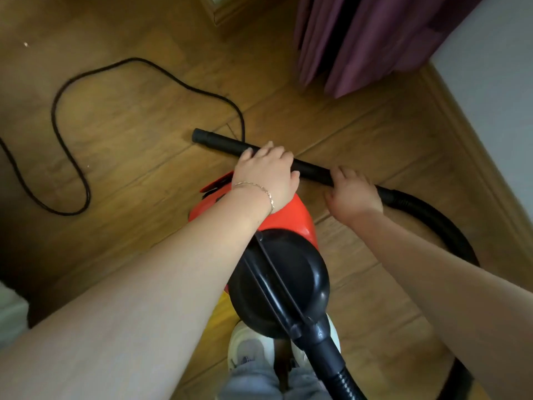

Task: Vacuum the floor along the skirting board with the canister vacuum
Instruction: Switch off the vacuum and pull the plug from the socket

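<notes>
A red canister vacuum with a black domed top stands on the wooden floor directly below the camera, between the person's outstretched arms and just in front of their pale shoes. A rigid black wand lies across the view beyond the canister, its open end pointing left and its other end joining the ribbed black hose, which curves round to the right and back towards the bottom of the frame, where it plugs into the canister's top. The left hand, a thin bracelet at its wrist, lies over the middle of the wand with its fingers curled down around the tube. The right hand is laid on the wand near the hose joint, fingers bent over it, though whether they fully clasp it cannot be told from above. A black power cord loops loosely over the floor on the left. The wooden skirting board runs diagonally down the right side beneath a pale wall, and a purple curtain hangs just above the floor at the top.
</notes>
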`<state>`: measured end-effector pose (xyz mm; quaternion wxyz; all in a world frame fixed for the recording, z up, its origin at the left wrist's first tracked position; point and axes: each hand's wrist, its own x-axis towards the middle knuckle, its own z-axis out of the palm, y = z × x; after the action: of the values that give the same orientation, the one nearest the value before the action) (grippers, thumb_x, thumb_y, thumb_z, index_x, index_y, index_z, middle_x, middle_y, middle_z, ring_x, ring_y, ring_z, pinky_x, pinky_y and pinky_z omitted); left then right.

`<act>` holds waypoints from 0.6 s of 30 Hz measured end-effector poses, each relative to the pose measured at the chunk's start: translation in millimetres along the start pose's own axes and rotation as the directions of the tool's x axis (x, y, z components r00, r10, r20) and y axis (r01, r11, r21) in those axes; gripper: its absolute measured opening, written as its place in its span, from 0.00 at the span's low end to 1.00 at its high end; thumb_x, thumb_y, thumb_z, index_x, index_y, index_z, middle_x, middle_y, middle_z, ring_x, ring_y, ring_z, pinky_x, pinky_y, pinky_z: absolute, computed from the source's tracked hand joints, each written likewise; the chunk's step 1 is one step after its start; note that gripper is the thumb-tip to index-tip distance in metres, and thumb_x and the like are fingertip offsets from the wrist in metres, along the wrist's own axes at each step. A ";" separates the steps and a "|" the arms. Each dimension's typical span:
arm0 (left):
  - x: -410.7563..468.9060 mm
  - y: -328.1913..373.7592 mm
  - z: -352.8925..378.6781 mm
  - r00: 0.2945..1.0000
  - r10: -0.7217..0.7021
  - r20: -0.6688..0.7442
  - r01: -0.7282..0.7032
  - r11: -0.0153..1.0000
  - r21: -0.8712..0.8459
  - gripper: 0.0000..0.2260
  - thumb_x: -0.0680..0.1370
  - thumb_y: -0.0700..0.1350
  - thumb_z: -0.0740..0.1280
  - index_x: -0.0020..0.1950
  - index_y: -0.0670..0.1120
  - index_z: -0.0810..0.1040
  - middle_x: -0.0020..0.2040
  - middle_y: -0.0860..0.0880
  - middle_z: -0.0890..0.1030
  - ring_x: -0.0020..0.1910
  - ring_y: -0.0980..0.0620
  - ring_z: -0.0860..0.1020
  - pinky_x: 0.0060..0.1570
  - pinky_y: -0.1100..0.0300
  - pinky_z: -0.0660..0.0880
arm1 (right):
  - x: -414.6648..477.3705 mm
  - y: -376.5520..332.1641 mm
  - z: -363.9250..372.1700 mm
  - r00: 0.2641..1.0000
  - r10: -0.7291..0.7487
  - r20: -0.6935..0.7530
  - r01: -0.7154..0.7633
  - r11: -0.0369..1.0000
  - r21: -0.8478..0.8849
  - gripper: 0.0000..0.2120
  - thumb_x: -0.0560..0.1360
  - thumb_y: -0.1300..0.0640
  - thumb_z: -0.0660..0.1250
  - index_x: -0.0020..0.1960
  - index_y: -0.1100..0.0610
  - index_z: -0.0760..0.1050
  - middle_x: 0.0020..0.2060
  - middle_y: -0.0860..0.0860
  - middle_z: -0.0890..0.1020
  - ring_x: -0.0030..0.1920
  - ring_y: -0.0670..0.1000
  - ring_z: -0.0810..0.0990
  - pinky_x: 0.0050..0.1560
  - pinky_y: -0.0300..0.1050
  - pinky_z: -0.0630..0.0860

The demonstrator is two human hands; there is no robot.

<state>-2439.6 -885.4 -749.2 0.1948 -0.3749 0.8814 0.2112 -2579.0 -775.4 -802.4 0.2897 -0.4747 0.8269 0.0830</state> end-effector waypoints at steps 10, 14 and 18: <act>-135.7 5.6 -139.1 0.935 0.014 -0.355 0.038 0.989 0.140 0.25 0.77 0.54 0.54 0.73 0.46 0.62 0.74 0.48 0.64 0.74 0.50 0.61 0.71 0.47 0.58 | -141.9 -60.8 -173.5 0.932 -0.315 -0.180 0.262 0.927 -0.267 0.28 0.78 0.48 0.54 0.74 0.59 0.60 0.70 0.57 0.68 0.73 0.57 0.62 0.74 0.55 0.50; -201.8 20.8 -211.5 0.905 -0.073 -0.418 0.104 0.993 0.052 0.25 0.77 0.54 0.53 0.72 0.45 0.65 0.72 0.47 0.68 0.72 0.48 0.65 0.69 0.47 0.61 | -200.6 -87.0 -256.8 0.905 -0.369 -0.211 0.304 0.909 -0.285 0.28 0.79 0.47 0.55 0.75 0.59 0.58 0.71 0.57 0.67 0.73 0.57 0.61 0.74 0.54 0.50; -272.5 32.3 -283.5 0.896 -0.186 -0.404 0.194 0.981 -0.021 0.25 0.78 0.54 0.53 0.73 0.46 0.63 0.74 0.48 0.65 0.74 0.49 0.62 0.71 0.48 0.59 | -265.5 -116.0 -332.4 0.853 -0.474 -0.219 0.401 0.863 -0.308 0.29 0.78 0.48 0.59 0.75 0.60 0.58 0.71 0.58 0.68 0.72 0.57 0.64 0.74 0.54 0.53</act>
<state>-2340.8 -854.4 -368.4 0.0320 -0.4928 0.8637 0.1004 -2514.1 -779.0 -366.3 0.1156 -0.6911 0.7118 0.0486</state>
